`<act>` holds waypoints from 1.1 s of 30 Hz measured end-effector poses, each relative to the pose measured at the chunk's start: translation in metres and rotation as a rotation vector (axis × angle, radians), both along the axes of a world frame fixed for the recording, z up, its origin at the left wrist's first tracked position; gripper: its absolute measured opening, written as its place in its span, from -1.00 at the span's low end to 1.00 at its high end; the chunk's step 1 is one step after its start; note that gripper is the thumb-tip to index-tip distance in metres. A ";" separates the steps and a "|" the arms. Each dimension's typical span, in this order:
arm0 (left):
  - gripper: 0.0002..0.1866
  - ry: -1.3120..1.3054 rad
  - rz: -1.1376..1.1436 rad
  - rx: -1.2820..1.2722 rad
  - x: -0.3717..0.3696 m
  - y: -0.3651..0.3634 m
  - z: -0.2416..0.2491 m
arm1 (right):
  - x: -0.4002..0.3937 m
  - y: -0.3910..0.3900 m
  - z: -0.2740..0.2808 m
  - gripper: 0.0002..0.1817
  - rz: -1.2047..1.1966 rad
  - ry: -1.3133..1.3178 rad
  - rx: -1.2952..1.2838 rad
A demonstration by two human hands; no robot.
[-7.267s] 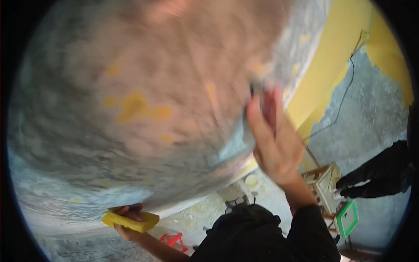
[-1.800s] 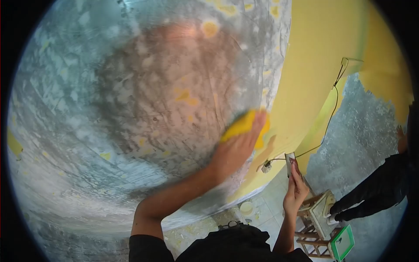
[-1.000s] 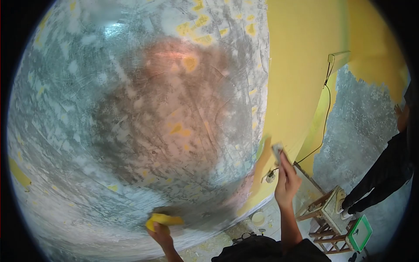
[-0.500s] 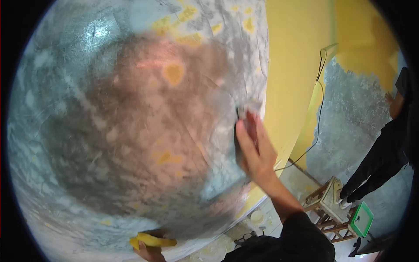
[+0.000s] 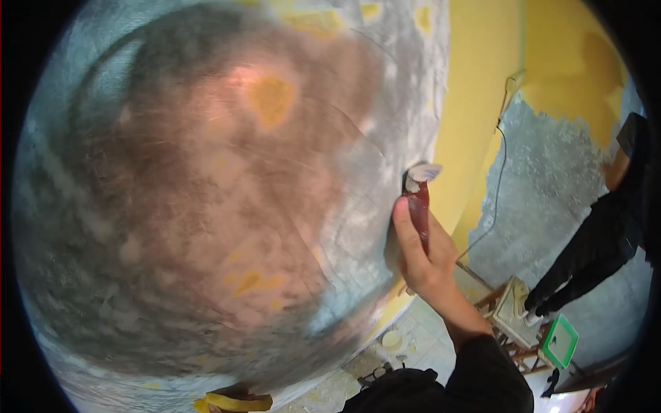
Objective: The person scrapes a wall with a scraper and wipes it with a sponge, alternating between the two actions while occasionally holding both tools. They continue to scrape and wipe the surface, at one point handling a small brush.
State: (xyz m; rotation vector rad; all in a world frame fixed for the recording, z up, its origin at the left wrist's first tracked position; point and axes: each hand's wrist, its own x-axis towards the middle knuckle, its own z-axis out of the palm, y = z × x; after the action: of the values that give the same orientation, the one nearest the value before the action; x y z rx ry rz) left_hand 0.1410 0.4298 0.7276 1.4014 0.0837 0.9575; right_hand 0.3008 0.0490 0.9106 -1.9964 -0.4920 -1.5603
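Observation:
My right hand (image 5: 428, 267) is closed around the dark red handle of a putty knife (image 5: 418, 212). White, paste-like material coats the knife's head, which is at the right edge of the patchy grey wall (image 5: 206, 179), beside the yellow-painted strip (image 5: 475, 110). At the bottom edge of the view, my left hand (image 5: 216, 409) grips a curved yellow piece (image 5: 237, 402) near the wall's lower part. Most of that hand is cut off, and I cannot make out what kind of thing the piece is.
At right, another person (image 5: 585, 248) in dark clothes stands on a wooden stool (image 5: 518, 313) by a half-painted wall. A green-rimmed tray (image 5: 561, 342) is beside the stool. A black cable (image 5: 505, 162) hangs nearby. A round pale container (image 5: 392, 340) sits on the floor.
My right hand with the putty knife has moved right, closer to the yellow strip. My left hand and the yellow piece are lower in view, and the camera's view has shifted.

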 end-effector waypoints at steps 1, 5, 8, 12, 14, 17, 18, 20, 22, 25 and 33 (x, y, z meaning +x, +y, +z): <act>-0.44 0.001 0.001 -0.030 0.000 -0.002 0.006 | 0.006 0.001 0.005 -0.53 0.015 -0.057 -0.013; -0.45 0.064 -0.096 -0.090 -0.011 0.000 0.012 | -0.001 -0.019 0.018 -0.60 -0.328 -0.098 -0.321; -0.48 -0.028 0.142 -0.123 0.004 -0.004 -0.009 | 0.005 -0.019 0.005 -0.62 -0.250 -0.194 -0.267; -0.50 0.056 -0.033 -0.158 -0.010 0.004 0.002 | 0.002 -0.019 0.027 -0.72 -0.380 -0.203 -0.372; -0.46 -0.003 0.071 -0.165 -0.004 0.001 -0.006 | 0.000 -0.019 0.013 -0.65 -0.230 -0.214 -0.352; -0.42 0.011 -0.026 -0.082 -0.005 0.012 -0.004 | 0.007 -0.018 0.031 -0.56 -0.256 -0.216 -0.330; -0.41 0.027 0.005 -0.068 -0.004 0.010 -0.006 | 0.008 -0.019 0.042 -0.52 -0.272 -0.196 -0.333; -0.40 0.090 0.016 -0.047 -0.011 0.014 -0.008 | 0.011 -0.015 0.039 -0.50 -0.287 -0.214 -0.320; -0.39 0.111 -0.015 -0.062 -0.006 0.014 -0.018 | 0.016 -0.016 0.018 -0.48 -0.151 -0.217 -0.211; -0.38 0.080 0.205 -0.025 -0.010 0.018 -0.022 | 0.010 -0.009 0.023 -0.51 -0.203 -0.166 -0.127; -0.36 0.000 0.111 -0.117 -0.001 -0.009 0.004 | 0.013 -0.010 0.039 -0.59 -0.204 -0.182 -0.098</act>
State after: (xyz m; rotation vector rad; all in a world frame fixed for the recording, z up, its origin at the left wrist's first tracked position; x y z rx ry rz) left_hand 0.1398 0.4204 0.7320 1.2993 0.2162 1.0276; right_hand 0.3139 0.0385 0.9491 -2.0408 -0.4543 -1.8872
